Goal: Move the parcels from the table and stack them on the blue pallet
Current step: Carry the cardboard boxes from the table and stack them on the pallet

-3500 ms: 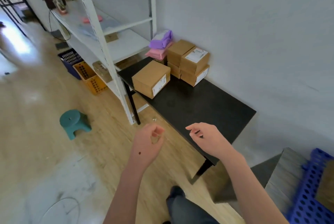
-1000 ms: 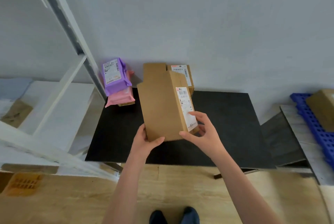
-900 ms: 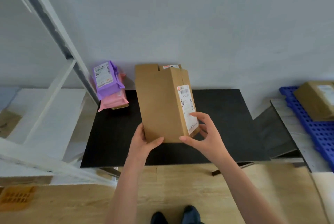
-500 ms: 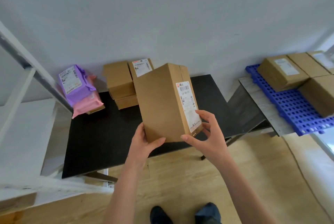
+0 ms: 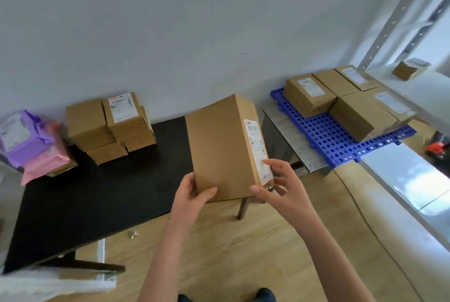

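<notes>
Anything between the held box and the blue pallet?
Nothing visible. The left hand and right hand hold the box in open air beside the blue pallet; its near part is bare, other boxes sit farther back.

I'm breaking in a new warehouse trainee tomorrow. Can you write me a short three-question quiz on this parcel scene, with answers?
1. True or false: the blue pallet has no parcels on it yet.
2. Of the left hand and the right hand, which grips the cardboard box? A left only; B right only; C both.
3. Fill in: on the black table, the purple mailer lies on top of a ____ mailer.

Key: 1 false; 2 C; 3 pink.
</notes>
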